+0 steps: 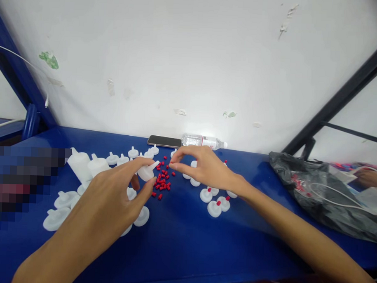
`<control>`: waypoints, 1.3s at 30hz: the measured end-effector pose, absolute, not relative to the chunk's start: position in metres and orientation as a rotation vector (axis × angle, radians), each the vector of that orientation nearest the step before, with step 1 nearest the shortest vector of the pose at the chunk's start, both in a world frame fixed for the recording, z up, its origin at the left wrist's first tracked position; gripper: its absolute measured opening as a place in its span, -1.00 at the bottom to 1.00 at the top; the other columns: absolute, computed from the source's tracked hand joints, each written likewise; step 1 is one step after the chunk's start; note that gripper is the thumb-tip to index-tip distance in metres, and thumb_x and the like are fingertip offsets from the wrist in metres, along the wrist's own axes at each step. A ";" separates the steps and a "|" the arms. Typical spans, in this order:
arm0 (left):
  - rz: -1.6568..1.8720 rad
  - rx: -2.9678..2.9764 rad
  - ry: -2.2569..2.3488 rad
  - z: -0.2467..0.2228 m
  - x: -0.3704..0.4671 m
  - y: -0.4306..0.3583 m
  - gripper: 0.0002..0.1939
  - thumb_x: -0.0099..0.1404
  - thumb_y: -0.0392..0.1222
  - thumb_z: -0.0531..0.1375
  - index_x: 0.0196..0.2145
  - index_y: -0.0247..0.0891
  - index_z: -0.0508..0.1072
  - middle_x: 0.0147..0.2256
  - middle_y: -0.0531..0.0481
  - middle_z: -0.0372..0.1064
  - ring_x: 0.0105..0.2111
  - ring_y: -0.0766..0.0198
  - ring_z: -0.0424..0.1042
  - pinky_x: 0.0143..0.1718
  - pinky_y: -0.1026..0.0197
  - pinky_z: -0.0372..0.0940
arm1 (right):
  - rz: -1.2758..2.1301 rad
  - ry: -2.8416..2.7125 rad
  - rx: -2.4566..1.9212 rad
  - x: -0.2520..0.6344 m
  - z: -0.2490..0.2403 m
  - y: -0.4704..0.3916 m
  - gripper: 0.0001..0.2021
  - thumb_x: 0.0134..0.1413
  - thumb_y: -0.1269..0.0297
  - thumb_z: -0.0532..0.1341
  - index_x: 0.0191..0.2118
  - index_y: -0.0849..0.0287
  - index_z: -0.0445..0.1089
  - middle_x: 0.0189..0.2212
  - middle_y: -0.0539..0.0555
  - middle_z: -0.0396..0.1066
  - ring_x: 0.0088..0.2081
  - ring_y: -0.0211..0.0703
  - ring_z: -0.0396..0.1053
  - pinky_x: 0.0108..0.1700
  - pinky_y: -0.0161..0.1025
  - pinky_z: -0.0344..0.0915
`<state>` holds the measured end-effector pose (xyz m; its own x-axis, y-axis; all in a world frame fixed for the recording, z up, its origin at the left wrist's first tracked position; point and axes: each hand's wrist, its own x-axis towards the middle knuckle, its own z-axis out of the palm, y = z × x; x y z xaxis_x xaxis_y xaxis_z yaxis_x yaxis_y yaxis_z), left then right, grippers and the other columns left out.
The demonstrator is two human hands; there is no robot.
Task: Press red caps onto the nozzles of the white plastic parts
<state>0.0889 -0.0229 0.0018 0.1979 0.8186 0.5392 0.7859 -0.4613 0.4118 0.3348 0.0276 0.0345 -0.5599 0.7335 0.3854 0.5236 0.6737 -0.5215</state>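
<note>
My left hand (119, 188) grips a white nozzle cap (148, 171) between thumb and fingers, its thin spout tilted up to the right. To the right of it, my right hand (196, 164) is closed in a pinch; whatever sits between the fingertips is too small to make out. Below the pinch lie many small red tips (162, 182), loose on the blue table. White nozzle caps without red tips (57, 218) surround my left hand. Others with a red tip on the spout (215, 208) lie beneath and beside my right forearm.
White bottles (79, 164) lie at the left. Against the wall are a phone (164, 141) and a clear plastic bottle (202, 141) on its side. A black plastic bag (322, 204) with things inside covers the right end of the blue table (184, 248). Metal posts flank both sides.
</note>
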 end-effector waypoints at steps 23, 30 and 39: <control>1.129 2.315 1.458 0.013 0.102 -0.037 -0.56 0.47 0.09 0.14 0.23 0.08 0.49 -0.49 0.21 0.50 -0.66 0.23 0.41 -0.59 0.18 0.22 | 1.101 -1.693 -0.777 0.316 0.035 0.010 -0.75 0.11 0.08 0.56 -0.23 0.12 0.64 -0.25 0.01 0.67 -0.20 -0.20 0.60 -0.10 -0.25 0.50; 1.126 2.368 1.447 0.009 0.101 -0.035 -0.57 0.51 0.08 0.14 0.27 0.09 0.43 -0.49 0.24 0.51 -0.69 0.26 0.36 -0.58 0.21 0.24 | 1.125 -1.710 -0.789 0.316 0.033 0.009 -0.75 0.12 0.08 0.56 -0.21 0.11 0.65 -0.23 0.03 0.68 -0.16 -0.16 0.62 -0.07 -0.23 0.50; 1.154 2.452 1.372 0.011 0.101 -0.036 -0.54 0.56 0.04 0.14 0.35 0.15 0.39 -0.47 0.29 0.49 -0.71 0.38 0.30 -0.40 0.28 0.41 | 1.201 -1.663 -0.759 0.314 0.032 0.008 -0.76 0.12 0.10 0.56 -0.22 0.11 0.63 -0.27 -0.01 0.68 -0.17 -0.18 0.64 -0.08 -0.25 0.51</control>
<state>0.1009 -0.0363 0.0112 0.3053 0.7668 0.5647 0.6875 -0.5878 0.4264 0.3145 0.0077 0.0323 -0.3881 0.8643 0.3201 -0.0318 0.3345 -0.9419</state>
